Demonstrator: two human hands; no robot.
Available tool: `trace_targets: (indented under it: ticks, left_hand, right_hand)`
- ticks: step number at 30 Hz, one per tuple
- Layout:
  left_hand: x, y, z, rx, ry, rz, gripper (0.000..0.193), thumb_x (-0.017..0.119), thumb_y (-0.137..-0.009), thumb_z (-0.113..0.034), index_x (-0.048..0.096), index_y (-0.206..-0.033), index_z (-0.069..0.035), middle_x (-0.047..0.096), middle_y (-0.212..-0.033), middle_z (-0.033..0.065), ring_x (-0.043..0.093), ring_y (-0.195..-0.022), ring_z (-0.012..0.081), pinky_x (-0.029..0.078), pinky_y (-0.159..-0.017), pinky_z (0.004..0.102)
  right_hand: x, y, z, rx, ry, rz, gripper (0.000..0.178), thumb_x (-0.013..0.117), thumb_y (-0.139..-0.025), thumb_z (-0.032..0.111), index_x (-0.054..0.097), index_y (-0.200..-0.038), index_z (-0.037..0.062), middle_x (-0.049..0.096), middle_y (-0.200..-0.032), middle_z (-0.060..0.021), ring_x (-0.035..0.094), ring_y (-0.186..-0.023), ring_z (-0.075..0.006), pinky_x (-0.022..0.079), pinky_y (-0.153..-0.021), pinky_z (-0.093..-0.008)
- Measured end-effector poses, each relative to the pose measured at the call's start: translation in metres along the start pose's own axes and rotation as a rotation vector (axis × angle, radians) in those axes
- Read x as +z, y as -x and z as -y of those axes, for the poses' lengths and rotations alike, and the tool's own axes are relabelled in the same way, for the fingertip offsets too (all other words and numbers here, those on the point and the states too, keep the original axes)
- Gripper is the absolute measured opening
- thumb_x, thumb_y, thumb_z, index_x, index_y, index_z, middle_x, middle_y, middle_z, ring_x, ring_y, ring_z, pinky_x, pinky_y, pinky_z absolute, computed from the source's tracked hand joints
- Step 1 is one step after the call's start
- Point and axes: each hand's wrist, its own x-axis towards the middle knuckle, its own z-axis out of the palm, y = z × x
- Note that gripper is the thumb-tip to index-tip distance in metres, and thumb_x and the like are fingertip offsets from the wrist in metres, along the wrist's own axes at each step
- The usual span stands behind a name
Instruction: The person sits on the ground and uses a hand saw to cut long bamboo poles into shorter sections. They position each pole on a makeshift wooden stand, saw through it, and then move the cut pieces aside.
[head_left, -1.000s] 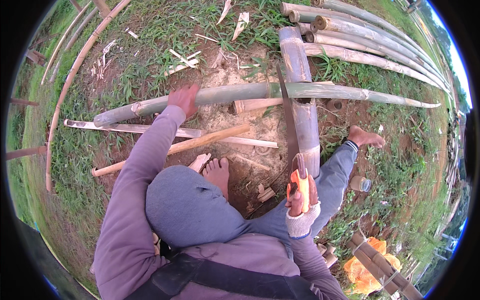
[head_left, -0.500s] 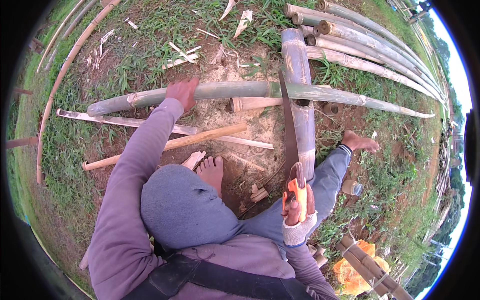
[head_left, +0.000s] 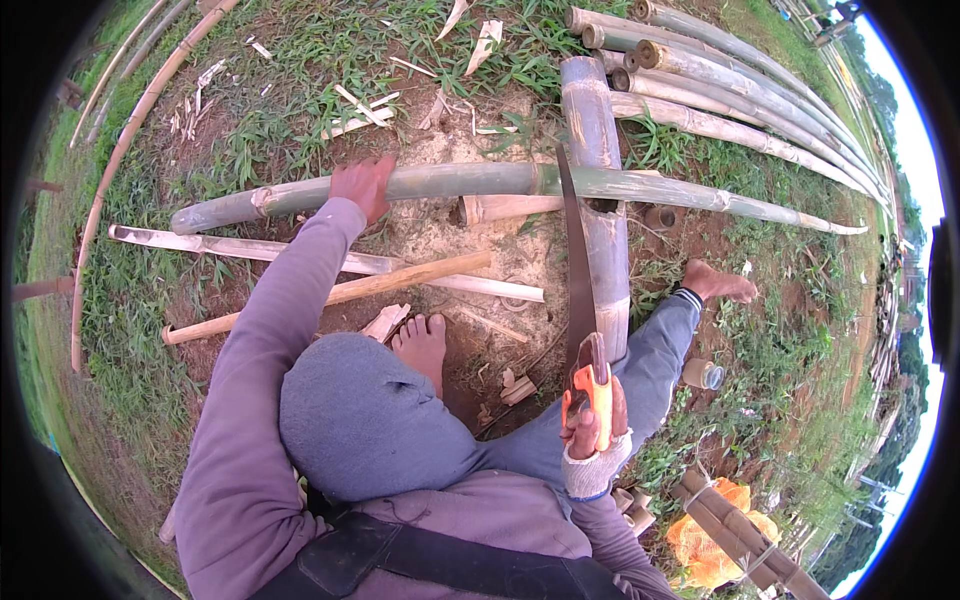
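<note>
A long green bamboo pole (head_left: 460,180) lies crosswise in front of me, resting over a thicker grey bamboo log (head_left: 596,120) that points away from me. My left hand (head_left: 364,188) is wrapped over the pole, left of its middle. In a partly fingerless white glove, my right hand (head_left: 598,440) is closed round the orange handle of a handsaw (head_left: 580,270). The dark blade points away from me along the left side of the log, and its tip reaches the pole where the two bamboos cross. Whether the teeth are in the bamboo, I cannot tell.
Several bamboo poles (head_left: 740,90) are stacked at the far right. A wooden stick (head_left: 400,278) and a split bamboo strip (head_left: 250,247) lie between my left arm and the pole. Wood shavings (head_left: 360,112) dot the grass. An orange net bag (head_left: 700,550) sits at the lower right.
My right hand has shifted slightly with the saw, the handle tilting a little and the blade tip drawing back slightly toward me. My left hand stays on the pole.
</note>
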Motion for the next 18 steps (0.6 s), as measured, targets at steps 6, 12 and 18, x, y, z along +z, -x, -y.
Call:
trace_targets:
  ticks: [6, 12, 18]
  left_hand:
    - [-0.003, -0.008, -0.008, -0.010, 0.009, 0.019, 0.052, 0.082, -0.080, -0.017, 0.057, -0.125, -0.016, 0.070, -0.122, 0.0147, 0.068, -0.119, 0.0368, 0.049, -0.103, 0.0549]
    - [0.000, -0.007, 0.003, -0.033, 0.001, 0.016, 0.050, 0.082, -0.080, -0.017, 0.057, -0.124, -0.016, 0.070, -0.123, 0.0151, 0.067, -0.121, 0.0365, 0.049, -0.104, 0.0557]
    - [0.003, -0.005, -0.004, 0.003, 0.009, -0.029, 0.049, 0.081, -0.081, -0.015, 0.057, -0.124, -0.016, 0.071, -0.122, 0.0152, 0.068, -0.120, 0.0378, 0.049, -0.104, 0.0560]
  right_hand:
    - [0.075, -0.159, -0.007, -0.368, 0.066, -0.152, 0.046, 0.064, -0.106, 0.025, 0.056, -0.145, 0.0011, 0.066, -0.094, -0.0064, 0.058, -0.067, -0.0085, 0.048, -0.058, -0.0240]
    - [0.044, -0.088, -0.003, -0.188, 0.040, -0.081, 0.055, 0.064, -0.105, 0.028, 0.049, -0.149, -0.0006, 0.068, -0.103, -0.0087, 0.060, -0.071, -0.0091, 0.050, -0.062, -0.0241]
    - [0.020, -0.041, -0.030, -0.148, -0.029, -0.076, 0.065, 0.062, -0.104, 0.042, 0.050, -0.146, -0.0050, 0.070, -0.102, -0.0133, 0.062, -0.064, -0.0138, 0.052, -0.057, -0.0279]
